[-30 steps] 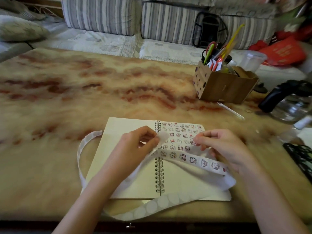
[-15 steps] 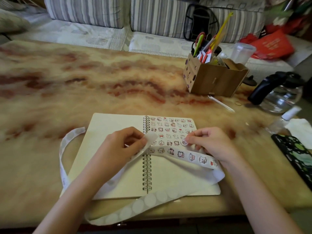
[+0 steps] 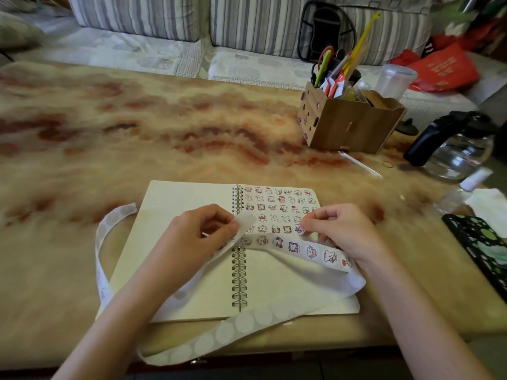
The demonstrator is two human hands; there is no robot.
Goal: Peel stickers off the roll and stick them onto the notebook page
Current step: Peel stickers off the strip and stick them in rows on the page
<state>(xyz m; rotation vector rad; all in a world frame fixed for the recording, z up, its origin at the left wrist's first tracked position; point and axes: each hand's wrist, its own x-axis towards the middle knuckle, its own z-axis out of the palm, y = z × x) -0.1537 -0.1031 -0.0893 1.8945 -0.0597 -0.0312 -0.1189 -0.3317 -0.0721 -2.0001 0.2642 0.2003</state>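
Left grip: the left hand (image 3: 197, 234) pinches the loose end of the white paper sticker strip (image 3: 310, 250) between thumb and forefinger, just over the spiral binding.
Right grip: the right hand (image 3: 340, 231) pinches a small round cartoon sticker (image 3: 299, 229) at its thumb and forefinger tips, against the right page.
Strip: printed stickers show on the stretch between the hands. Blank circles show on the loop near the desk edge.
Notebook: the cream spiral-bound notebook (image 3: 175, 198) lies open on the marbled tan-and-red desk (image 3: 137, 138). Sticker rows fill the upper right page.
Far right: a brown wooden organiser box (image 3: 348, 124) holds pens.
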